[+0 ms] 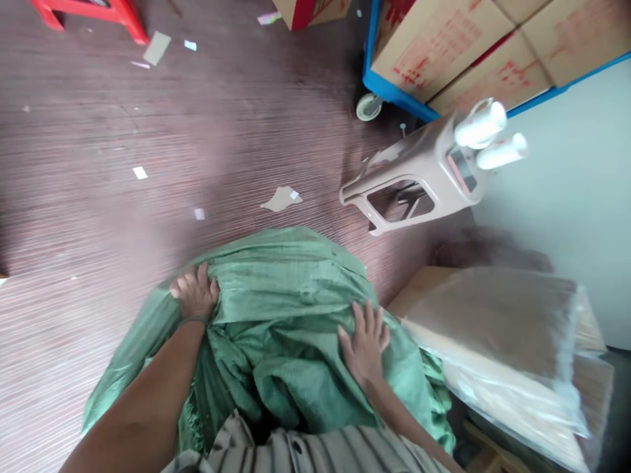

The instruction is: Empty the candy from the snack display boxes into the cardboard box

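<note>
A large green woven sack [296, 282] bulges in front of my body, its fabric creased and folded inward near my shirt. My left hand [196, 292] is closed on the sack's upper left edge, with the fingers curled over the cloth. On the right side of the sack lies my right hand [365, 341], its fingers spread and resting on the fabric. What the sack contains is hidden.
A beige plastic stool [419, 174] bears white rolls [501, 152] and a phone-like object. Behind it, a blue wheeled trolley [399, 102] carries cartons [448, 52]. Plastic-wrapped sheets [497, 335] lie at right. A red stool [93, 12] stands far left; paper scraps [282, 198] litter the floor.
</note>
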Available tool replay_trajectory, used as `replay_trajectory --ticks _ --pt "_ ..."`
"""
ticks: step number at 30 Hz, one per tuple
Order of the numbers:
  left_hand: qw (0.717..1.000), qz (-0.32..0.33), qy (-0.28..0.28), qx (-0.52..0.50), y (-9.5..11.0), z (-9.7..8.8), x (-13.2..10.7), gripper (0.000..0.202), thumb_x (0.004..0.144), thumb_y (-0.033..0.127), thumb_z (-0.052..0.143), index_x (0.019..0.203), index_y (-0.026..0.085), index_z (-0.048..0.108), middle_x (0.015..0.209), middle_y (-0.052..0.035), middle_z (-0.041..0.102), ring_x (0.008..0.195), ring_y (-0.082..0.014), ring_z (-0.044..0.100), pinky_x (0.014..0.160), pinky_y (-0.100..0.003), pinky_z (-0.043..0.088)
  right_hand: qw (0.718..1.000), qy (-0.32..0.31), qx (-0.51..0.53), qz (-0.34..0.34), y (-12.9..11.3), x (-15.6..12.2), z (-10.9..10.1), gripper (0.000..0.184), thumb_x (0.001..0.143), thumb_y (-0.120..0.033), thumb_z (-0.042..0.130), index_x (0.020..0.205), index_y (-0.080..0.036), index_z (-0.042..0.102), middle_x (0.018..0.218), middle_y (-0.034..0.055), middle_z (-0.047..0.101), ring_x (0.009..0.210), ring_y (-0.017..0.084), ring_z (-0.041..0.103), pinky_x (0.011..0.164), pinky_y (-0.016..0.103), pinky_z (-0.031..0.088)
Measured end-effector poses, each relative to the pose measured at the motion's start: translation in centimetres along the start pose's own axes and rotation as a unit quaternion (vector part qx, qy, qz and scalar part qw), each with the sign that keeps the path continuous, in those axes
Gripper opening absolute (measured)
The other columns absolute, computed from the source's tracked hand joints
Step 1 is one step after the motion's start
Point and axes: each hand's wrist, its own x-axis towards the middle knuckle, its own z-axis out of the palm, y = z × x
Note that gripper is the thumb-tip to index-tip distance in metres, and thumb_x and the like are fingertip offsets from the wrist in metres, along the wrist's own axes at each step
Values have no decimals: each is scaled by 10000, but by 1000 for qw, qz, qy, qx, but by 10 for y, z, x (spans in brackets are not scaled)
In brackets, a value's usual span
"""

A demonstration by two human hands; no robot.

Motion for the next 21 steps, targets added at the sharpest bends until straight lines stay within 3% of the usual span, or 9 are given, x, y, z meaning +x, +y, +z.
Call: replay_trajectory --ticks 2,5,9,12,18,21 --pt "1000 -2 0 0 -2 3 1 644 963 372 316 1493 59 506 1386 -273 528 1187 -424 474 1085 -615 297 998 61 9 -33 1 -2 44 665 988 -575 406 1437 -90 477 1554 263 445 1525 405 281 1160 668 250" --pt "1000 -13 -8 3 -3 6 2 642 953 376 338 1490 68 510 1406 -266 521 1193 -423 468 1090 -618 288 990 117 28 -69 5 8 83 591 935 -569 492 1267 -84 546 1350 263 592 1363 379 472 1123 578 312" --pt "999 -36 -23 22 -5 7 2 672 951 379 304 1507 50 488 1468 -272 473 1210 -432 460 1091 -617 281 993 98 18 -68 14 18 88 498 921 -599 494 1123 -151 573 1172 201 645 1148 337 575 1005 494 381" --pt "998 -49 -31 39 -10 10 3 673 941 376 312 1505 57 496 1483 -265 468 1206 -428 466 1091 -620 277 992 88 16 -87 18 19 89 494 927 -619 478 1123 -171 548 1106 173 643 1082 323 590 954 467 398" --pt "998 -42 4 39 -12 14 1 630 917 341 359 1455 77 554 1417 -248 536 1237 -412 464 1102 -604 296 981 152 19 -115 20 19 107 458 960 -557 480 1184 -159 500 1110 182 633 1074 323 585 919 453 414" --pt "999 -28 12 38 -10 11 -1 648 935 382 331 1449 62 565 1396 -253 550 1234 -413 480 1105 -596 311 975 183 36 -123 26 18 111 495 953 -605 498 1163 -158 524 1115 178 641 1053 328 592 891 456 417"
